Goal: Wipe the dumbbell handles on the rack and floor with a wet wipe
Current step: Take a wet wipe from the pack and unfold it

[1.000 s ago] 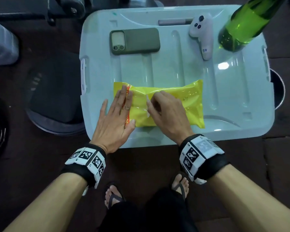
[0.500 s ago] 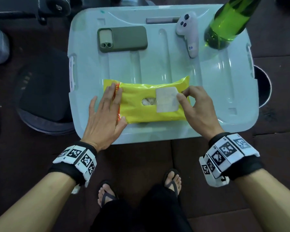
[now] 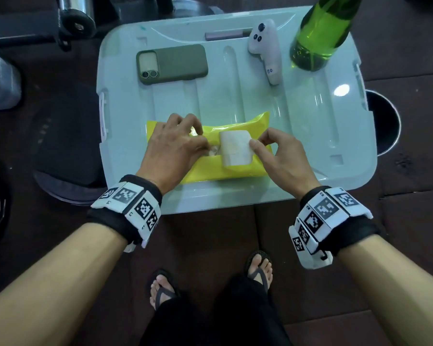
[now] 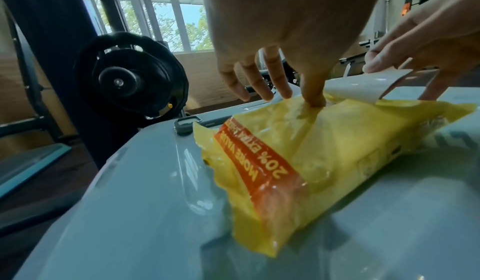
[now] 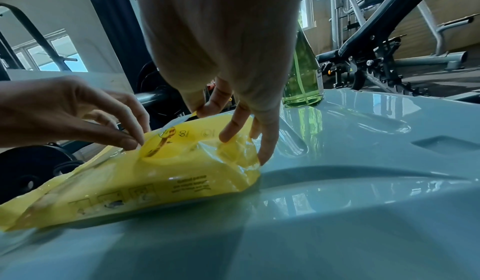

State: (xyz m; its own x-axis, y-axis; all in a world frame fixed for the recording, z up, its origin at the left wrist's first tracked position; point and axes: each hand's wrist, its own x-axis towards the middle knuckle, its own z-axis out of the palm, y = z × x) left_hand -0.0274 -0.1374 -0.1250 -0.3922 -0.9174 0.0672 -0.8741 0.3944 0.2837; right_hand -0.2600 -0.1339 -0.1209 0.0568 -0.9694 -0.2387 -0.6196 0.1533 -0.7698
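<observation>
A yellow wet-wipe pack (image 3: 235, 171) (image 4: 324, 161) (image 5: 168, 171) lies on a pale grey bin lid (image 3: 298, 136). Its white seal flap (image 3: 235, 148) (image 4: 363, 87) is peeled back to the right. My right hand (image 3: 256, 143) (image 5: 207, 110) pinches the flap's free edge, and its other fingers rest on the pack's right end. My left hand (image 3: 203, 143) (image 4: 311, 99) (image 5: 135, 140) is at the opening, thumb and forefinger pinched on the white wipe (image 3: 214, 152) showing there. I see no dumbbell handle clearly.
On the lid's far side lie a green-cased phone (image 3: 171, 63) and a white controller (image 3: 266, 48), with a green glass bottle (image 3: 318, 38) standing at the corner. Black weight plates (image 3: 65, 146) lie on the floor to the left. My sandalled feet (image 3: 259, 268) are just below the lid.
The left hand left the pack's left end, where it lay flat, and moved right to the opening with fingers curled. The right hand still holds the flap peeled back.
</observation>
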